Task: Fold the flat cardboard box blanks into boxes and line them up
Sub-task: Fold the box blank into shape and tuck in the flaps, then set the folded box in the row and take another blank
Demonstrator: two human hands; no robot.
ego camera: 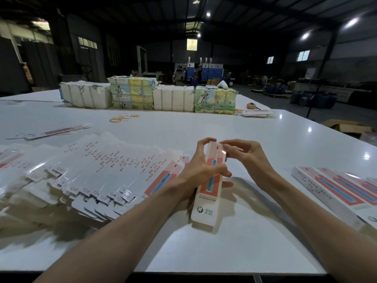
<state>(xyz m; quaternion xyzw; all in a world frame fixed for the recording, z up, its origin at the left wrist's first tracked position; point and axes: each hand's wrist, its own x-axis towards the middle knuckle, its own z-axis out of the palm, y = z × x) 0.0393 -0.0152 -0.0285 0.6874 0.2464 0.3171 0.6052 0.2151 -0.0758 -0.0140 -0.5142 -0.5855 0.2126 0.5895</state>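
A long narrow white box with a pink panel and a blue toothbrush print is held above the white table, its far end raised. My left hand wraps around its middle. My right hand pinches the flap at its far end. A fanned pile of flat box blanks lies to the left. Folded boxes lie side by side in a row at the right edge.
Wrapped paper bundles stand in a row across the far side of the table. Yellow rubber bands lie in front of them. A few loose blanks sit at far left, more flat sheets at far right.
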